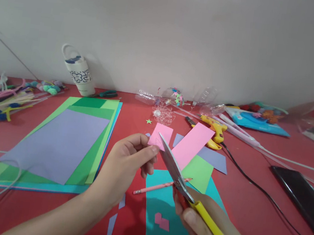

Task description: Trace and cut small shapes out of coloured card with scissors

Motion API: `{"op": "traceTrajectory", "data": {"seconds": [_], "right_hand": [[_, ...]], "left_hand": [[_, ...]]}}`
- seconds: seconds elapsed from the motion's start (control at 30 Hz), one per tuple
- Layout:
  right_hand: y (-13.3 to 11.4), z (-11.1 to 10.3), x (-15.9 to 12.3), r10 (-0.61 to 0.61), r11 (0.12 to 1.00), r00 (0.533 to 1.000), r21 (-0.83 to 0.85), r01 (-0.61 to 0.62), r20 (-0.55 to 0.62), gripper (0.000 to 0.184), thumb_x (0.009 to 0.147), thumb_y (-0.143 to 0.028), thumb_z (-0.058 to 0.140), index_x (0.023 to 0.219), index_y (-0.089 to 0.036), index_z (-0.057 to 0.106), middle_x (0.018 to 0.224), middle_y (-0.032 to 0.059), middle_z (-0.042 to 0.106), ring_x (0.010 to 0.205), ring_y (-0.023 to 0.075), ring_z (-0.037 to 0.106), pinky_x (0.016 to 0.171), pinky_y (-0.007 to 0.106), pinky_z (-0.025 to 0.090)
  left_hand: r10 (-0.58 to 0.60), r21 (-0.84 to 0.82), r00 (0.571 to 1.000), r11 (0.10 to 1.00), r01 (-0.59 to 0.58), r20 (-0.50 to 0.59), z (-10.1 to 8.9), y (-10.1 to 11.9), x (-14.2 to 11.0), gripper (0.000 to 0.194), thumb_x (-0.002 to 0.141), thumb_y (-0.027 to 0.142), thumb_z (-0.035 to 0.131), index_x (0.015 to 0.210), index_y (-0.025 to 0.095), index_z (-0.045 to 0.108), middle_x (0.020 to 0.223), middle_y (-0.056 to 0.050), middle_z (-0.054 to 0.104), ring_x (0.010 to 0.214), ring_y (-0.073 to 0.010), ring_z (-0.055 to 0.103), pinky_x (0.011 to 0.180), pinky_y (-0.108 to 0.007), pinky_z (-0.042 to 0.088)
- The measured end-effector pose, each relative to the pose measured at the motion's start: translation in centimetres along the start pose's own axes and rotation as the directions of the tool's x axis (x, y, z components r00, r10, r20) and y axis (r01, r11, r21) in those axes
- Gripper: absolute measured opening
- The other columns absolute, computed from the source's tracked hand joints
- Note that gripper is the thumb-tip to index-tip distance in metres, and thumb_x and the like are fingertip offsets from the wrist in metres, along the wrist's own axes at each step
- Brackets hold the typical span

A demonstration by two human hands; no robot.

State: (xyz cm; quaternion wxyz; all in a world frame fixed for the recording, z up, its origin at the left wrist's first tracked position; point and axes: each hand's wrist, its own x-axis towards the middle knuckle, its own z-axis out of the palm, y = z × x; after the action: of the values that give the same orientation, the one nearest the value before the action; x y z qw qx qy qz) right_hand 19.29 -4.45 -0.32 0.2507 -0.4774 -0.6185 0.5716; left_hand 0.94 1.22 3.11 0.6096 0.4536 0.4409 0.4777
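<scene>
Between thumb and fingers, my left hand (pixel 130 164) pinches a small piece of pink paper (pixel 161 131) with faint pencil lines on it. My right hand (pixel 198 219) grips a pair of scissors (pixel 172 165) with a yellow handle. The blades point up and left, and their tip overlaps the pink piece; I cannot tell whether they cut into it. Below the hands lies a teal sheet (pixel 168 207) with a pink pencil (pixel 153 188) and small pink scraps (pixel 164 221). A longer pink strip (pixel 192 145) rests beyond the scissors on green and lilac paper.
Stacked coloured paper (pixel 61 143) lies at left, near a white tumbler (pixel 78 72). Behind the right hand are a yellow glue gun (pixel 215 129) and its black cord (pixel 242 175). A black phone (pixel 299 198) lies at right. Clear plastic pieces (pixel 163 114) sit near the wall.
</scene>
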Motion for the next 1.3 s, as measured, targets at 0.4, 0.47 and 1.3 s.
{"op": "traceTrajectory", "data": {"seconds": [0.4, 0.47, 1.3], "right_hand": [[-0.1, 0.0, -0.2, -0.002, 1.0, 1.0, -0.022, 0.002, -0.021, 0.05, 0.085, -0.071, 0.034, 0.075, -0.023, 0.041, 0.042, -0.0088, 0.037, 0.038, 0.0101, 0.029, 0.043, 0.025, 0.026], [-0.2, 0.1, -0.4, -0.016, 0.999, 0.999, -0.04, 0.014, -0.05, 0.05, 0.086, -0.071, 0.035, 0.075, -0.022, 0.043, 0.044, -0.0083, 0.038, 0.039, 0.0102, 0.031, 0.044, 0.025, 0.029], [0.3, 0.2, 0.3, -0.013, 0.998, 0.994, -0.07, 0.005, -0.109, 0.053, 0.079, -0.075, 0.038, 0.067, -0.023, 0.037, 0.053, -0.005, 0.034, 0.047, 0.0123, 0.034, 0.045, 0.025, 0.033]], "left_hand": [[-0.012, 0.002, 1.0, 1.0, 0.012, -0.01, 0.0, 0.1, 0.0, 0.014, 0.078, 0.02, 0.062, 0.065, 0.017, 0.058, 0.054, 0.004, 0.056, 0.045, -0.0049, 0.048, 0.045, -0.016, 0.037], [-0.011, 0.003, 1.0, 1.0, 0.011, -0.006, -0.1, 0.1, 0.0, 0.014, 0.078, 0.02, 0.062, 0.065, 0.017, 0.058, 0.054, 0.004, 0.056, 0.045, -0.0049, 0.048, 0.045, -0.016, 0.037], [-0.015, 0.01, 1.0, 1.0, 0.016, -0.016, 0.0, 0.2, 0.0, 0.015, 0.077, 0.021, 0.062, 0.063, 0.017, 0.056, 0.053, 0.004, 0.056, 0.044, -0.0052, 0.047, 0.045, -0.016, 0.037]]}}
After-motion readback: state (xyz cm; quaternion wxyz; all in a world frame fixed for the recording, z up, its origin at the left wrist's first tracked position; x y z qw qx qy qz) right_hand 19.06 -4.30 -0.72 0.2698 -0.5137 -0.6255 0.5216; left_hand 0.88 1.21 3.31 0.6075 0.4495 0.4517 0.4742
